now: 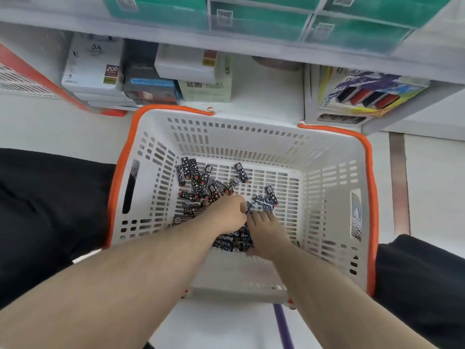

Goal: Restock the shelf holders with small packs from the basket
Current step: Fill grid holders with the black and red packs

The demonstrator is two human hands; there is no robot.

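Both hands (227, 214) (264, 231) seemingly gathering small packs (198, 187) in basket (327, 152).

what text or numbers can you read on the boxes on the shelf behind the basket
"5A": white box, upper face.
"700": dark label on that box.
Blue-band box: lettering blurred.
Pale green box: characters blurred.
Teal boxes: QR-style labels only, unreadable.
Small packs: patterns, no legible text.

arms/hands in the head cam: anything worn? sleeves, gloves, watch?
Both forearms are bare to the frame edge: no sleeves, gloves, watch or bands visible. Left hand and right hand show no rings that I can make out. Black clothing sits at both sides.
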